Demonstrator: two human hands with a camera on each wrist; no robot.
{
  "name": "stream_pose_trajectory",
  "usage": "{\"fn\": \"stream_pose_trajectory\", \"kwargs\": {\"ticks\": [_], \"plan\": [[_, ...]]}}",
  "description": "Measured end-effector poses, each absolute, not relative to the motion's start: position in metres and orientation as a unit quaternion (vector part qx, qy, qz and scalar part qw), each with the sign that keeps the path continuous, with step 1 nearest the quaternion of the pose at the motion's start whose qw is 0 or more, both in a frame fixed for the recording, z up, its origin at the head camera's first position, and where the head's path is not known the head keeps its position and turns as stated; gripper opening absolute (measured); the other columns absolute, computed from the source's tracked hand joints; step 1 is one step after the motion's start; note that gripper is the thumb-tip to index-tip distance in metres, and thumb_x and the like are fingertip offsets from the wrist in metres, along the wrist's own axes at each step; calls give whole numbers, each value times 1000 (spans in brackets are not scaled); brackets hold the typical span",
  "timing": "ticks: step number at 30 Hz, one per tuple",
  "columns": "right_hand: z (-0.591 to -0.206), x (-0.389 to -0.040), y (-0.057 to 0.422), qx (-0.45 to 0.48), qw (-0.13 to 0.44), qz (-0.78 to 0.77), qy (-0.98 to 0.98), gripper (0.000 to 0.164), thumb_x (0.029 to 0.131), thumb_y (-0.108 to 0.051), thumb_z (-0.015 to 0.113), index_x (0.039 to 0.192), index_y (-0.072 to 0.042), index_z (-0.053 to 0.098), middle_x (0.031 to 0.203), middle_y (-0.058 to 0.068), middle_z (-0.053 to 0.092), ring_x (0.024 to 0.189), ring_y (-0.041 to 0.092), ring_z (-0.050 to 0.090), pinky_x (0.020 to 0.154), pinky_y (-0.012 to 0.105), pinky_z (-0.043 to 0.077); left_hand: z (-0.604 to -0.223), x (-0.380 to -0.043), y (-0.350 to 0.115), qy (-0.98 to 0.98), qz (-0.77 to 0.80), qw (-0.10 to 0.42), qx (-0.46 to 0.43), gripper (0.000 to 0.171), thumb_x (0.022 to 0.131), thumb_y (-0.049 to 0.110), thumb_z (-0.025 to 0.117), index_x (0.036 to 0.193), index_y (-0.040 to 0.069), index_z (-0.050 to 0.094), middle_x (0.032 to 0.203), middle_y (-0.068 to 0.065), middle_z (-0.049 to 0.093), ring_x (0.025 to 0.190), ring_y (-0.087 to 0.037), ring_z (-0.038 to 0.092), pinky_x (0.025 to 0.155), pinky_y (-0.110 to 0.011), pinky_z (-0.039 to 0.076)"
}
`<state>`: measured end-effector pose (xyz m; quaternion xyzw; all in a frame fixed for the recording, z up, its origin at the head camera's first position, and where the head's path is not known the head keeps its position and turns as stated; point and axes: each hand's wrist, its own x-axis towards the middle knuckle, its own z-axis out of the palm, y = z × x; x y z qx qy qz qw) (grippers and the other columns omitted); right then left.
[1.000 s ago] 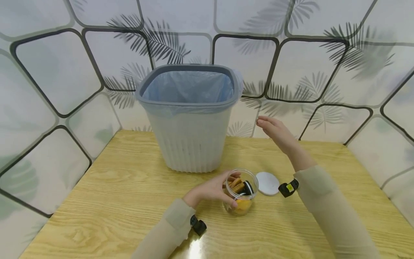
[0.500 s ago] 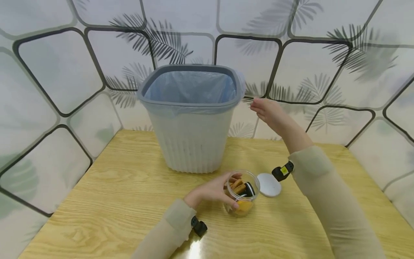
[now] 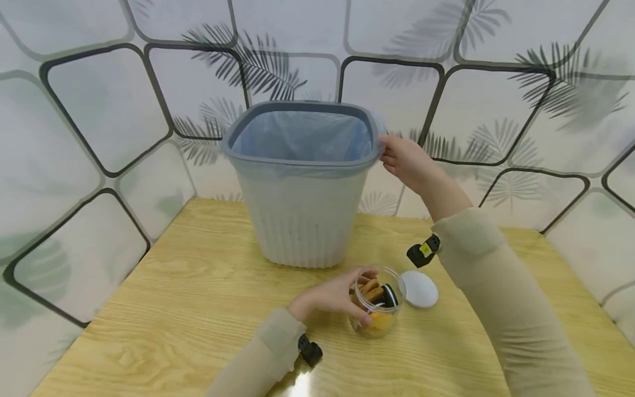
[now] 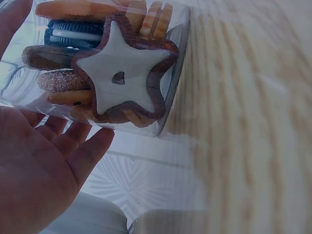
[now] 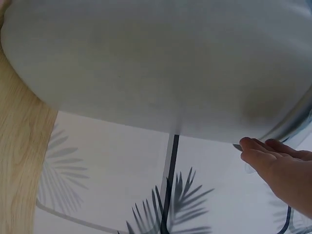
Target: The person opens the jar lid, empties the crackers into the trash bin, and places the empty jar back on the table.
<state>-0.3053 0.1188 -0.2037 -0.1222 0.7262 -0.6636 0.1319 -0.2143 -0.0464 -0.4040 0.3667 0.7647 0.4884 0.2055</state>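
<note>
In the head view my left hand [image 3: 334,298] holds a clear jar [image 3: 377,325] standing on the table, fingers and thumb around its side. The jar is lidless and contains assorted cookies; the left wrist view shows a star-shaped cookie [image 4: 124,73] with white icing against its wall and a black sandwich cookie [image 4: 73,34] behind. My right hand [image 3: 409,162] is raised to the right rim of a trash bin [image 3: 302,220], fingertips at the rim. The right wrist view has this hand's fingers [image 5: 258,153] together and fairly straight beside the bin's wall.
A blue plastic liner [image 3: 307,135] is folded over the bin's grey rim. Beside the jar lies a round white lid [image 3: 420,289] on the wooden table [image 3: 173,298]. A patterned wall covering [image 3: 392,82] stands behind the bin.
My right hand has risen and moved left to the bin's rim. My left hand keeps its grip on the jar. The head view has shifted slightly, moving the scene to the right.
</note>
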Motion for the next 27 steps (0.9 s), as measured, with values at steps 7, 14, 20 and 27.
{"fn": "stream_pose_trajectory", "kwargs": {"ticks": [7, 14, 20, 27], "plan": [[-203, -303, 112, -121, 132, -667, 724, 55, 95, -23, 33, 139, 2, 10, 144, 18, 10, 131, 20, 8, 104, 32, 10, -406, -214, -45, 764, 492, 203, 366, 91, 67, 17, 78, 139, 20, 22, 136, -4, 32, 120, -15, 34, 95, -29, 29], [-207, -303, 109, -122, 129, -683, 708, 49, 96, -22, 30, 135, 4, 17, 136, 20, 23, 129, 19, 20, 103, 31, 14, -407, -214, -44, 765, 489, 203, 367, 91, 67, 18, 78, 139, 20, 22, 135, -1, 32, 120, -15, 34, 95, -28, 30], [-209, -303, 107, -126, 128, -687, 704, 45, 97, -22, 27, 134, 4, 21, 132, 19, 29, 126, 19, 26, 103, 32, 15, -407, -215, -44, 767, 488, 203, 365, 91, 67, 19, 78, 139, 18, 23, 134, -1, 33, 120, -15, 34, 95, -28, 30], [-213, -304, 105, -124, 112, -704, 690, 26, 97, -23, 28, 107, -1, 36, 102, 8, 41, 99, 14, 42, 100, 32, 23, -405, -215, -43, 760, 494, 197, 374, 85, 67, 16, 78, 135, 7, 28, 131, -3, 37, 118, -13, 36, 96, -25, 29]]}}
